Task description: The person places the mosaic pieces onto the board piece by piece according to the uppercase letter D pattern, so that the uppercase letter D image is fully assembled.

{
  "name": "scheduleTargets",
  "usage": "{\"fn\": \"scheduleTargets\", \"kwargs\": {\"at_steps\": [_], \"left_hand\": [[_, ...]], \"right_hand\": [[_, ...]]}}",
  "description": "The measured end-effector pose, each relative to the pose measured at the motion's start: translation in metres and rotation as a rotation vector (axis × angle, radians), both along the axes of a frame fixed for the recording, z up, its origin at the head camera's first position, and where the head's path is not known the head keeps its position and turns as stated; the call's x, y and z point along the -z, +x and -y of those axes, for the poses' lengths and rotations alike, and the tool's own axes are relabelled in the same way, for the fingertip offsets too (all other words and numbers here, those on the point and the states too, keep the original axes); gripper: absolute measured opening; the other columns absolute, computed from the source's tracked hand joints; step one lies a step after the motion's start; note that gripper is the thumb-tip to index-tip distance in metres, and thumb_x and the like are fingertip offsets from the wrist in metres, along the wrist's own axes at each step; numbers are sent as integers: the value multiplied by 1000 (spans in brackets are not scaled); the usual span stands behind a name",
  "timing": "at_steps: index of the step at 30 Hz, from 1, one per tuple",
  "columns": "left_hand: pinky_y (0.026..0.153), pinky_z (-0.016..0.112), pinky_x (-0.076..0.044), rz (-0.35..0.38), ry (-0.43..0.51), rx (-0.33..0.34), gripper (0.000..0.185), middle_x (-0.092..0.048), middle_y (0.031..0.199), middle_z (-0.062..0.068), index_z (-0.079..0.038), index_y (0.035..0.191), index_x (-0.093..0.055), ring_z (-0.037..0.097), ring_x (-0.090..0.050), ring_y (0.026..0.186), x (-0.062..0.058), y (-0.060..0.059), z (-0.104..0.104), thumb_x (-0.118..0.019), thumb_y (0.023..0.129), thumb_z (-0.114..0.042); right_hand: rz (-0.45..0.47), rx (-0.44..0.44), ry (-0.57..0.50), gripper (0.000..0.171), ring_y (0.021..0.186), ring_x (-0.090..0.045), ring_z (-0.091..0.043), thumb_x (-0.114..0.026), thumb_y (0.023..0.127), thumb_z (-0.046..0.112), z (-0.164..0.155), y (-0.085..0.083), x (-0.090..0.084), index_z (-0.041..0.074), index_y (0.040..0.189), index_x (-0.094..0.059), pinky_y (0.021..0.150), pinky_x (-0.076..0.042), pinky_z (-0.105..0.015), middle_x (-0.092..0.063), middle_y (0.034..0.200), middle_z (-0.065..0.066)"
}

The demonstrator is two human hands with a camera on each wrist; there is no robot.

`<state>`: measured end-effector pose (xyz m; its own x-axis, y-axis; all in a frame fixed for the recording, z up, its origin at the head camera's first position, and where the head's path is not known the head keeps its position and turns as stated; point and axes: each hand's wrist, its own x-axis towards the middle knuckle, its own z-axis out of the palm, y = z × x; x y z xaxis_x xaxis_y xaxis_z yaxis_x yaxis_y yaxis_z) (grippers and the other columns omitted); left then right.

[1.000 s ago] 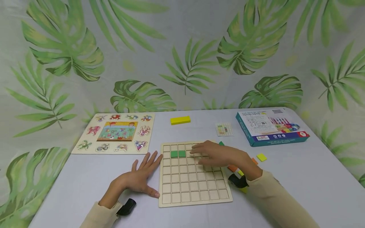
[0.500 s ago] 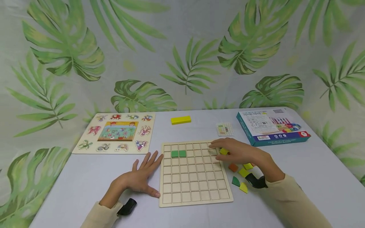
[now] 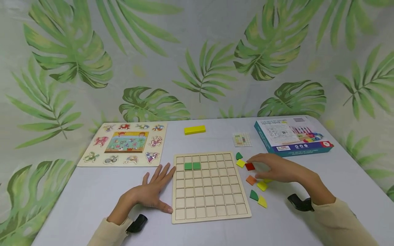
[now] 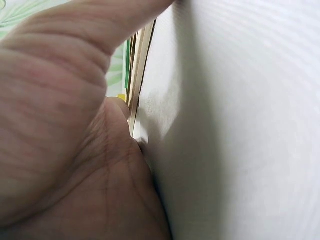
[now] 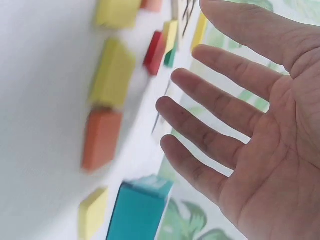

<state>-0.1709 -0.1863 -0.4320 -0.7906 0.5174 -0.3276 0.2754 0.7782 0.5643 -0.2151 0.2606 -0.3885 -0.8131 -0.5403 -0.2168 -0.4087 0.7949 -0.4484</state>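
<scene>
A wooden grid board [image 3: 212, 192] lies flat on the table, with two green square tiles [image 3: 192, 166] side by side in its second row. My left hand [image 3: 149, 193] rests with spread fingers along the board's left edge; its thumb and palm fill much of the left wrist view, beside the board's side [image 4: 143, 57]. Over the loose tiles right of the board hovers my right hand [image 3: 278, 168], holding nothing, its fingers relaxed in the right wrist view. Near its fingertips lie a red tile [image 3: 250, 166] and an orange tile [image 3: 251, 180]; it partly covers other tiles.
Green and yellow quarter-round pieces [image 3: 262, 201] lie beside the board. Behind it are a yellow block [image 3: 195, 130] and a small pattern card [image 3: 242, 139]. A sea-animal puzzle [image 3: 87, 147] lies at the left, a teal game box [image 3: 292, 136] at the back right.
My right hand has moved rightward, from above the board to over the loose tiles, uncovering the board's right side and several tiles. The left hand has stayed in place.
</scene>
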Motion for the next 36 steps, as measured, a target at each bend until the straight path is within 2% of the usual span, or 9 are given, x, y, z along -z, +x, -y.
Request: {"fn": "scheduleTargets", "kwargs": {"at_steps": [3, 9, 14, 20, 24, 27, 33, 36], "left_hand": [[111, 73, 14, 3, 6, -3, 135, 15, 168, 12, -17, 163, 0, 39, 21, 152, 0, 1, 0, -88, 67, -53], [110, 73, 15, 7, 16, -7, 135, 15, 168, 12, -17, 163, -1, 39, 22, 152, 0, 1, 0, -89, 67, -53], [110, 73, 15, 0, 16, -4, 134, 16, 168, 12, -17, 163, 0, 39, 22, 152, 1, 0, 0, -88, 68, -53], [110, 73, 15, 4, 30, -6, 134, 14, 168, 13, -16, 163, -2, 39, 22, 152, 0, 0, -1, -89, 67, -51], [110, 73, 15, 6, 27, -5, 134, 14, 168, 13, -15, 163, -2, 39, 22, 152, -1, 1, -2, -89, 67, -52], [110, 73, 15, 4, 30, -3, 135, 14, 168, 13, -15, 163, -2, 40, 21, 152, -2, 1, -2, -89, 67, -52], [110, 73, 15, 10, 37, 1, 135, 14, 168, 14, -14, 162, -1, 40, 21, 152, -4, 2, -2, -89, 67, -52], [110, 73, 15, 9, 29, -2, 135, 14, 168, 14, -15, 162, -1, 40, 21, 152, -4, 3, -1, -89, 67, -52]], "right_hand": [[-8, 24, 5, 52, 130, -53, -39, -75, 90, 32, -10, 2, 0, 14, 136, -62, 101, -48, -57, -60, 140, -12], [-65, 83, 14, 52, 128, -53, -42, -78, 87, 36, -40, 7, -1, 15, 132, -64, 101, -46, -62, -62, 136, -13], [-96, 121, -4, 50, 115, -60, -36, -80, 85, 35, -65, 4, 2, 15, 129, -65, 92, -52, -56, -65, 128, -12], [-23, 145, -43, 46, 108, -58, -25, -79, 86, 28, -87, 2, 11, 16, 128, -64, 90, -55, -47, -62, 122, -7], [27, 135, -56, 45, 108, -57, -23, -77, 87, 25, -92, 1, 15, 17, 129, -63, 90, -55, -42, -58, 121, -7], [32, 120, -67, 43, 109, -57, -24, -77, 88, 22, -96, -1, 18, 16, 129, -62, 91, -54, -38, -58, 123, -8], [54, 124, -115, 42, 110, -50, -22, -75, 90, 19, -105, -5, 27, 17, 129, -59, 90, -49, -20, -55, 127, -7], [45, 121, -132, 40, 108, -48, -22, -74, 90, 19, -105, -5, 33, 16, 127, -59, 87, -47, -18, -54, 126, -7]]}}
